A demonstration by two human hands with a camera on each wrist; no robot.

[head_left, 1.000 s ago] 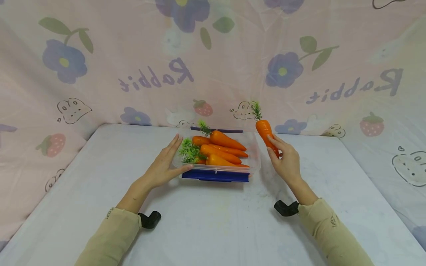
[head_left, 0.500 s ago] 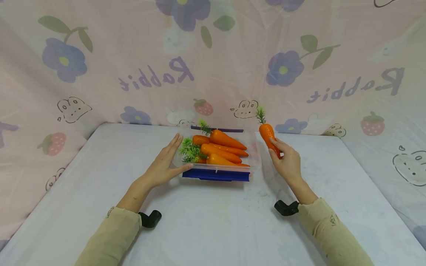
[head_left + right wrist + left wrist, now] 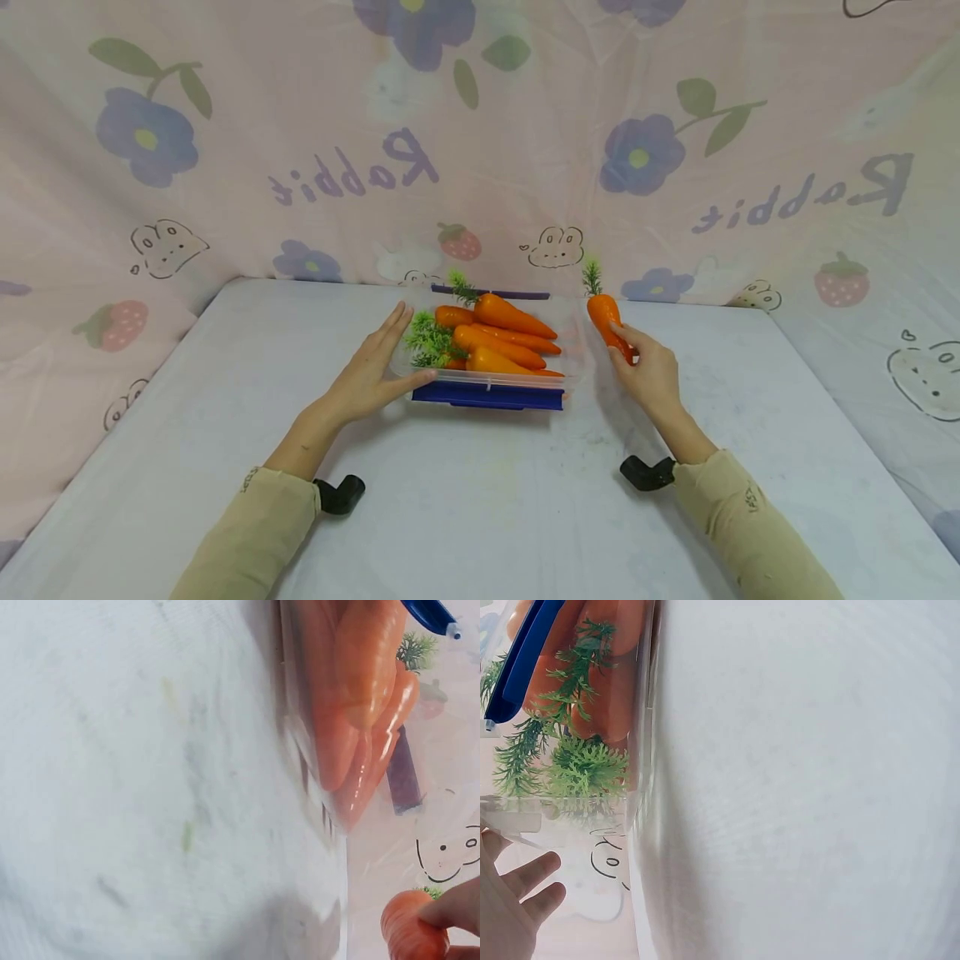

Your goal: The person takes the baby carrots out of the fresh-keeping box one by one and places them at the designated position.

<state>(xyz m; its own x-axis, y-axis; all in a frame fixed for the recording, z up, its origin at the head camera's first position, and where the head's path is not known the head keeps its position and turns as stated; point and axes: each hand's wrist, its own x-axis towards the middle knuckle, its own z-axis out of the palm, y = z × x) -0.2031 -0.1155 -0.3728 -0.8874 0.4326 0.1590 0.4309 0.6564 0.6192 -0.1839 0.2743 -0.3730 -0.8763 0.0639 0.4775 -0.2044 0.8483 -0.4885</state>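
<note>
Since a second ago, the carrot [image 3: 603, 312] in my right hand [image 3: 651, 367] has come lower; the box [image 3: 525, 381] and my left hand [image 3: 365, 379] have stayed put. From my remote seat I see the right fingers closed to the carrot's width, pinching its narrow lower part. It tilts, leafy top up, just beside the right end of the box and raised off the worktop [image 3: 480, 508]. The left fingers are straight and spread at the box's left end, gripping nothing, thumb at the front corner. Inside the clear box lie several more carrots [image 3: 498, 342], leaves mostly leftward. A blue flap [image 3: 487, 396] hangs open along its front.
</note>
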